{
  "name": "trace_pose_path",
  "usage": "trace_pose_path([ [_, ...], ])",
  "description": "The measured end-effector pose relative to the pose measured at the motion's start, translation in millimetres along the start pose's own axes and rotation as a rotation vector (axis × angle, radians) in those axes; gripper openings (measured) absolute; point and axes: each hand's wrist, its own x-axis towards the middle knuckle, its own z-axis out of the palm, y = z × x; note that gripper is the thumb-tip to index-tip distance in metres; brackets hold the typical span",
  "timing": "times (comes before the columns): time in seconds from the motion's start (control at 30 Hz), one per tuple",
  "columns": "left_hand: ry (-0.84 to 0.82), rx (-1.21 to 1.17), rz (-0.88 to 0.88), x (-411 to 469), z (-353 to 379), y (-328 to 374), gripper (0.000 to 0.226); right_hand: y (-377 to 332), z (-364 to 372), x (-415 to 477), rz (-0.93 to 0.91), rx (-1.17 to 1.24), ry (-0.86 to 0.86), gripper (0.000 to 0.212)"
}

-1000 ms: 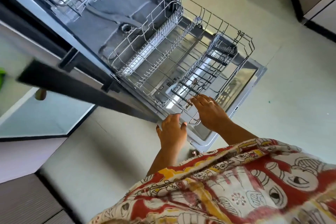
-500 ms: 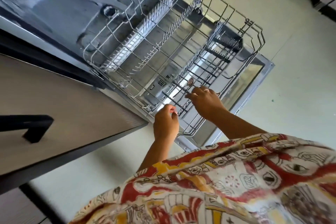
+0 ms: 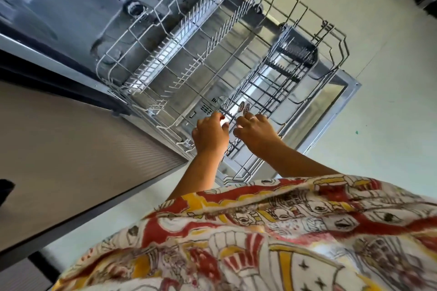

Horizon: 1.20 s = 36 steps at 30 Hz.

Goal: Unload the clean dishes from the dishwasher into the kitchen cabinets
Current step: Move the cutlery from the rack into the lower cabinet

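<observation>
Left hand (image 3: 210,133) has moved up beside right hand (image 3: 256,133) over one dark wire cutlery basket (image 3: 272,82). Right fingers (image 3: 250,117) pinch two round-topped metal utensils (image 3: 242,106); left's hold unclear.

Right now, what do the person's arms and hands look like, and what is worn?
Both forearms are bare, without sleeves. The right hand wears a pale ring; the left hand shows none. The garment is white, printed in red and yellow with black line drawings.

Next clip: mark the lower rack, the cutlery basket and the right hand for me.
lower rack (image 3: 164,53), head view, on its row of plate tines.
cutlery basket (image 3: 286,72), head view, on a dark crossbar.
right hand (image 3: 256,131), head view, on the back of the hand.
</observation>
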Motion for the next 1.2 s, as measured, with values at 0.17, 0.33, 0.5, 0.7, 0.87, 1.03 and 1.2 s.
trace_pose_path([
  [0.17,-0.119,0.090,0.017,13,12,9,0.021,5,7,-8,-0.076,-0.004,0.123,0.030],
  [0.33,-0.115,0.116,0.066,13,16,11,0.022,16,6,-24,-0.278,-0.040,0.289,0.032],
  [0.5,-0.009,0.167,0.133,9,22,9,0.026,24,5,-35,-0.377,-0.078,0.261,0.041],
  [0.7,0.016,0.369,0.166,8,30,13,0.012,24,-3,-37,-0.500,-0.039,0.289,0.048],
  [0.87,0.096,0.187,0.083,3,24,8,0.022,21,-2,-41,-0.583,-0.035,0.354,0.048],
  [1.03,0.191,-0.237,0.036,-24,0,4,0.010,8,-19,-49,-0.390,0.067,0.553,0.028],
  [1.2,0.178,-0.301,0.029,-44,-17,2,0.013,-9,-38,-57,0.167,0.378,0.658,0.017],
])
